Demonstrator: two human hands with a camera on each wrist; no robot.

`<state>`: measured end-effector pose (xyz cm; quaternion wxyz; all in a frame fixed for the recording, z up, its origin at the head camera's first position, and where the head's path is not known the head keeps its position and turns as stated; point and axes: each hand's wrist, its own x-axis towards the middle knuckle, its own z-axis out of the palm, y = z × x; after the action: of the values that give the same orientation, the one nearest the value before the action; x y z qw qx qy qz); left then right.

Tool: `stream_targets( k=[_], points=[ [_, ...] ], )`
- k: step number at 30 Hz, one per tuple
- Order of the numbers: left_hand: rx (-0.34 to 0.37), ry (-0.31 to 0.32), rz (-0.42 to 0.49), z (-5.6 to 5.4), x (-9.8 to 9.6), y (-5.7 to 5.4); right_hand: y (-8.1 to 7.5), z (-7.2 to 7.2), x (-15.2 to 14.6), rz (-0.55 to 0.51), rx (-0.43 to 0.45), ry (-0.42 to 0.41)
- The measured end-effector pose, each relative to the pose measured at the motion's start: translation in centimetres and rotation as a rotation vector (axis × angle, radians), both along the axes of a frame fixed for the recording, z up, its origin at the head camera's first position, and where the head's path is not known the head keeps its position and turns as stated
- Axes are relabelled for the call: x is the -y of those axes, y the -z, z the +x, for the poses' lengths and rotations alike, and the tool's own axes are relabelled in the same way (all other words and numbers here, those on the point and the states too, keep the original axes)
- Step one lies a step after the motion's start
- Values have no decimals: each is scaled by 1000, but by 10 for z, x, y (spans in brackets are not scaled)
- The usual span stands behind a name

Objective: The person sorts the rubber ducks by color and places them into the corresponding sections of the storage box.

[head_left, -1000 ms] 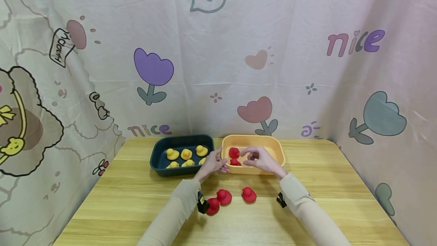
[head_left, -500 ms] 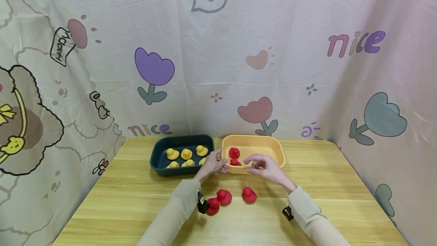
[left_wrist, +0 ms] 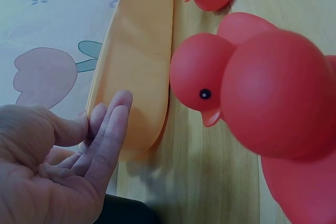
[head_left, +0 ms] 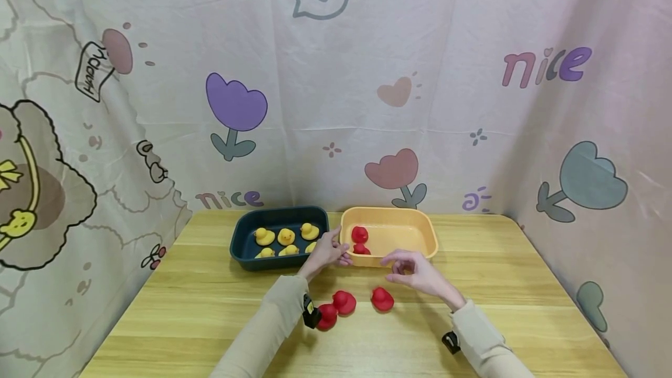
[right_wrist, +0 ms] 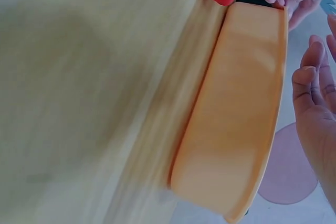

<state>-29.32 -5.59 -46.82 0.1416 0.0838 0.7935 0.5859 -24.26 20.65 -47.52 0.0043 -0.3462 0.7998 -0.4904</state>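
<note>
My left hand point(head_left: 326, 251) holds the near left corner of the light-orange bin point(head_left: 391, 262), thumb at the rim and fingers along the outside wall in the left wrist view. Inside that bin, two red rubber ducks point(head_left: 360, 234) sit at the left end. Nothing is in my right hand point(head_left: 415, 271), which hovers over the bin's near edge with fingers loosely bent. Just below it on the table lies a single red duck point(head_left: 382, 300). Two more red ducks point(head_left: 344, 303) lie together beside my left wrist, large in the left wrist view.
A dark blue bin point(head_left: 247, 261) with several yellow rubber ducks point(head_left: 286, 237) stands left of the orange one, close to my left hand. Both bins are near the back edge of the wooden table point(head_left: 173, 308). A patterned cloth point(head_left: 325, 74) hangs behind.
My right hand has drawn back from over the orange bin, toward me and slightly right, past its near rim. My left hand and the ducks have stayed put.
</note>
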Motion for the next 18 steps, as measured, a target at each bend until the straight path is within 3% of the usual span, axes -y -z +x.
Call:
stream_targets(
  k=[10, 18],
  points=[
    [10, -10, 0, 0, 0, 0, 6, 3, -5, 59, 52, -46],
    [-21, -10, -8, 0, -1, 0, 8, 2, -6, 72, 80, -98]
  ],
)
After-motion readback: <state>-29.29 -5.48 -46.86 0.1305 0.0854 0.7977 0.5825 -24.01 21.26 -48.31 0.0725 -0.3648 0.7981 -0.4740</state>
